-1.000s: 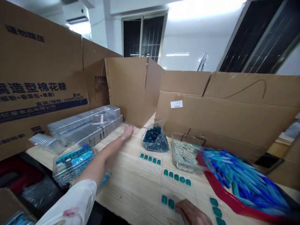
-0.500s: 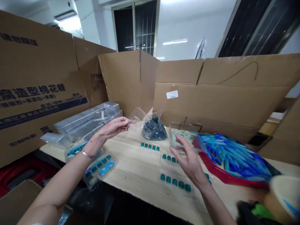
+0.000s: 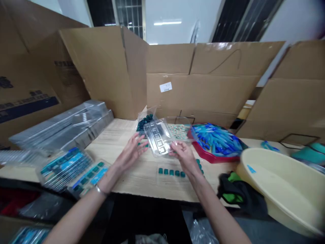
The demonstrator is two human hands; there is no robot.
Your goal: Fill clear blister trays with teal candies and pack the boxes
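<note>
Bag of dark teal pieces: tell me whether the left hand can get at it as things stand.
Probably yes: the left hand looks empty and close to the bag of dark teal pieces, though the clear plastic tray in the right hand overlaps the bag's right side in view.

Gap between tray stack (image 3: 73, 127) and left hand (image 3: 130, 152); cardboard wall (image 3: 205, 93) blocks beyond.

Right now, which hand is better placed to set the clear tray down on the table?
Likely the right hand: it holds the clear tray by one edge. The left hand is open nearby and seems to hold nothing.
</note>
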